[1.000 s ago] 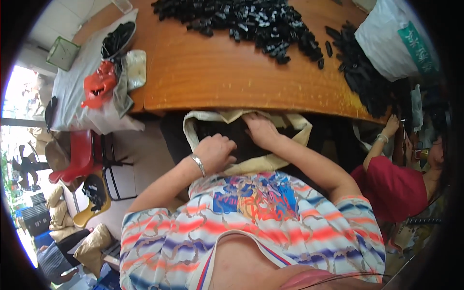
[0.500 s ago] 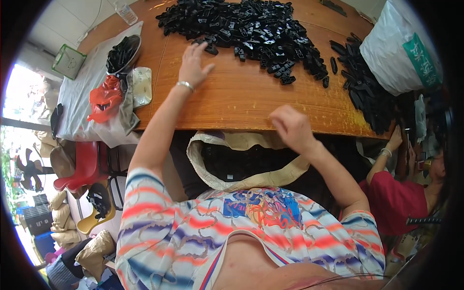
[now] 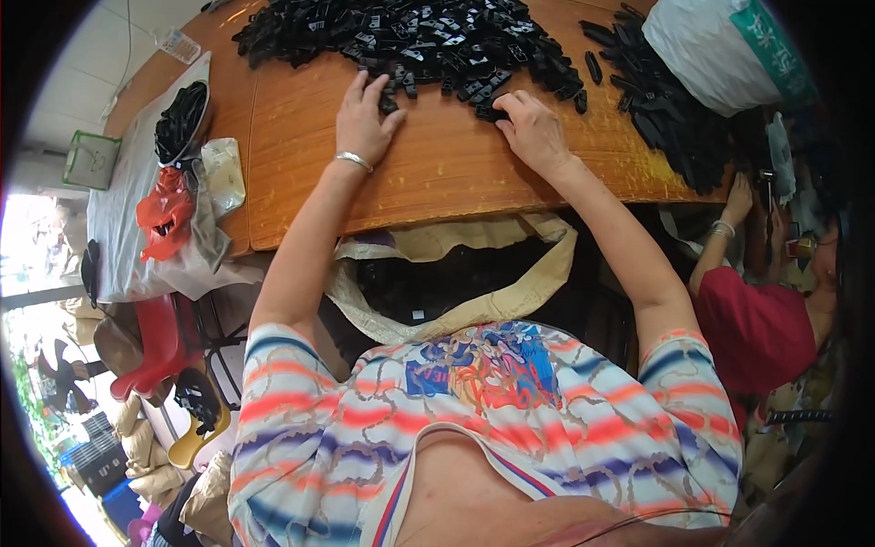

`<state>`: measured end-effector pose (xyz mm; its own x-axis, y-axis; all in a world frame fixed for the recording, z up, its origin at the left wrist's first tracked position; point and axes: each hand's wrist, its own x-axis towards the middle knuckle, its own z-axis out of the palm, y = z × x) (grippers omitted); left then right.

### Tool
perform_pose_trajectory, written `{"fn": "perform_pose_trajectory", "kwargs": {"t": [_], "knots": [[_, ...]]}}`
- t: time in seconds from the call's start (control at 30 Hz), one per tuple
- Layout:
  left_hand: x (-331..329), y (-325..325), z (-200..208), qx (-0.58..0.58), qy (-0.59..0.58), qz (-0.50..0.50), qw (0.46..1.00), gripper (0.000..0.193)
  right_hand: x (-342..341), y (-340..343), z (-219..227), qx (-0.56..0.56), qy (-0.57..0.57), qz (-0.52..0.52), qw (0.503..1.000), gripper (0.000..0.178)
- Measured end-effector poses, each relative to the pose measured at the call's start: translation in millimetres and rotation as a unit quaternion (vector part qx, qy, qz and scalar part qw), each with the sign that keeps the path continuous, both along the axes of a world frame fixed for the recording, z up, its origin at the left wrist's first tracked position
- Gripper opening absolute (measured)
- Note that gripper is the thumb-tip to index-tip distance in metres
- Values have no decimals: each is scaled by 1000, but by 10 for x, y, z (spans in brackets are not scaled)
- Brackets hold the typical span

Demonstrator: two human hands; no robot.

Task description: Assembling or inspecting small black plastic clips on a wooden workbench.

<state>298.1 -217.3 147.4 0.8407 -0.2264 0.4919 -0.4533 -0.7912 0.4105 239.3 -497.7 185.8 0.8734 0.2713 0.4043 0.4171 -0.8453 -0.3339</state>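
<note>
A wide heap of small black plastic pieces [image 3: 410, 41] covers the far middle of the wooden table. My left hand [image 3: 365, 128] is at the heap's near edge, its thumb and fingers curved around a small black plastic piece [image 3: 389, 105]. To the right, my right hand [image 3: 536, 135] has thumb and forefinger bent together at another black plastic piece [image 3: 489, 113] on the same edge. The fingers partly cover both pieces, so their exact shape is hard to make out. An open woven sack [image 3: 524, 296] with dark contents lies below the table edge, between my forearms.
Longer black parts [image 3: 679, 137] are piled at the table's right, beside a large white plastic bag [image 3: 697, 50]. A bowl of black parts [image 3: 182, 118], a red bag [image 3: 167, 214] and a clear bottle [image 3: 178, 46] are at the left. Another person's hand [image 3: 738, 201] touches the right edge.
My right hand has moved forward from the table's near edge to the heap. My left hand has closed in around a piece. The whole view has shifted slightly.
</note>
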Motion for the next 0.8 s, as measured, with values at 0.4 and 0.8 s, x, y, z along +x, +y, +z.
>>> {"fn": "perform_pose_trajectory", "kwargs": {"t": [0.4,0.8], "knots": [[-325,73,295,75,-4,-77,994,40,-105,204,47,12,27,11,1000,24],[-231,51,453,127,-102,-142,976,23,-274,189,72,-4,60,26,998,24]]}}
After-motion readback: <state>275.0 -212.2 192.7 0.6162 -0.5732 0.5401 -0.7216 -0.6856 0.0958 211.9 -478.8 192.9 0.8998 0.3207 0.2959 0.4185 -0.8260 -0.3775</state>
